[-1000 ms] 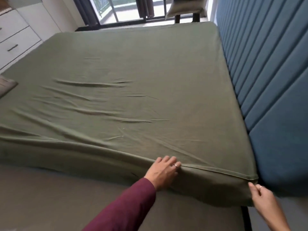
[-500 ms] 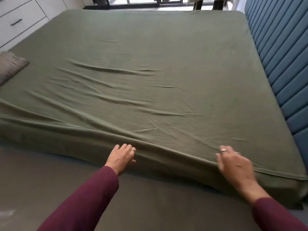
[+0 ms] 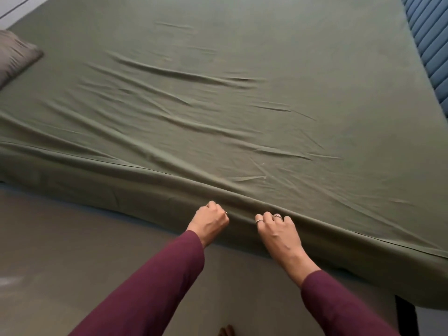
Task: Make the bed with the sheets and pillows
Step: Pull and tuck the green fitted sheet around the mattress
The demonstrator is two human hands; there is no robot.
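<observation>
Head view, both hands' grip on green sheet (image 3: 218, 117) edge

My sleeves (image 3: 155, 287) are maroon. The sheet (image 3: 242, 105) is plain olive green; left of it lies a grey pillow (image 3: 14, 54), right a ribbed blue headboard (image 3: 429, 32).

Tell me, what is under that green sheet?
The green sheet covers the bed's whole top and hangs over its near side, so whatever lies beneath is hidden. Only a dark bed leg shows below.
</observation>
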